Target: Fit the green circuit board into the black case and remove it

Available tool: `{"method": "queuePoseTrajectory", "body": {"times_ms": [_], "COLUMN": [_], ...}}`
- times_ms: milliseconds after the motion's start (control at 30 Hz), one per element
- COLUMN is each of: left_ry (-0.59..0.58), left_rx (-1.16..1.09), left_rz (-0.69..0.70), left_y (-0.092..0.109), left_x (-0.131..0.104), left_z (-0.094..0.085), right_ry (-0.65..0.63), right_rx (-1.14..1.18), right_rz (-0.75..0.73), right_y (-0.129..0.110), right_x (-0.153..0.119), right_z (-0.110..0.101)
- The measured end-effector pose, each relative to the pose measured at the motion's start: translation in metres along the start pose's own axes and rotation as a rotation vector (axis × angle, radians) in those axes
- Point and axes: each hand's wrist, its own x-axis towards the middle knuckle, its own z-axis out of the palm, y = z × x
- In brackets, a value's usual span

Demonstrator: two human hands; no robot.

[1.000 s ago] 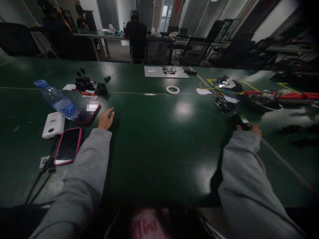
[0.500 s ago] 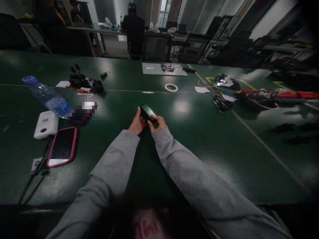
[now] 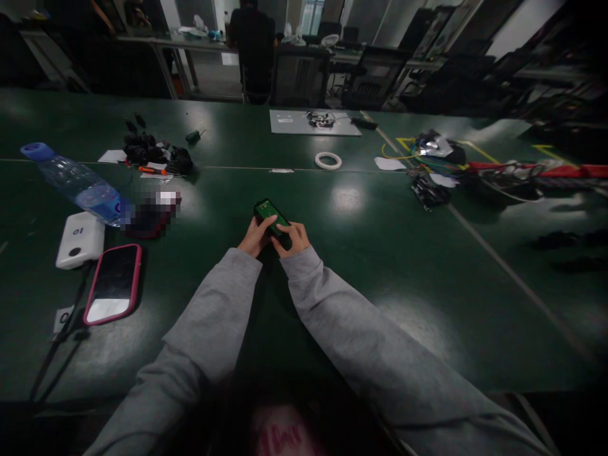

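A small dark oblong case with a green circuit board (image 3: 266, 209) in its upper face is held tilted above the middle of the table. My left hand (image 3: 255, 237) grips its left side, with the thumb lying across the green face. At its near right end, my right hand (image 3: 293, 240) pinches the piece between thumb and fingers. The fingers beneath it are hidden. Both forearms wear grey sleeves.
On the left lie a phone with a pink rim (image 3: 114, 282), a white box (image 3: 80, 239), a plastic bottle (image 3: 85, 187) and black parts (image 3: 156, 155). Farther back are a tape roll (image 3: 328, 161) and a grey board (image 3: 289, 128). Wires (image 3: 441, 149) lie right. A person (image 3: 251, 44) sits beyond.
The circuit board piece has turned, so its green face shows more fully with less glare. My left thumb has moved from its edge onto that face. The view has shifted slightly.
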Motion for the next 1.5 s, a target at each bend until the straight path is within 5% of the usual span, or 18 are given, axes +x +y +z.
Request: {"method": "queuePoseTrajectory", "body": {"times_ms": [333, 833, 1133, 1333, 1500], "left_ry": [-0.067, -0.129, -0.151, -0.318, -0.283], "left_rx": [0.135, 0.172, 0.192, 0.079, 0.044], "left_rz": [0.041, 0.117, 0.038, 0.005, -0.014], "left_y": [0.007, 0.013, 0.014, 0.018, 0.019], "left_x": [0.005, 0.005, 0.004, 0.0, -0.001], "left_z": [-0.025, -0.035, -0.034, -0.029, -0.026], "right_ry": [-0.011, 0.008, 0.036, 0.02, -0.013], "right_rx": [-0.014, 0.098, 0.234, 0.252, 0.287], "right_rz": [-0.105, -0.077, 0.06, 0.165, 0.226], "right_y": [0.004, -0.017, -0.001, 0.007, 0.01], "right_x": [0.004, 0.001, -0.001, -0.004, -0.004], "right_z": [0.003, 0.0, 0.007, 0.013, 0.015]}}
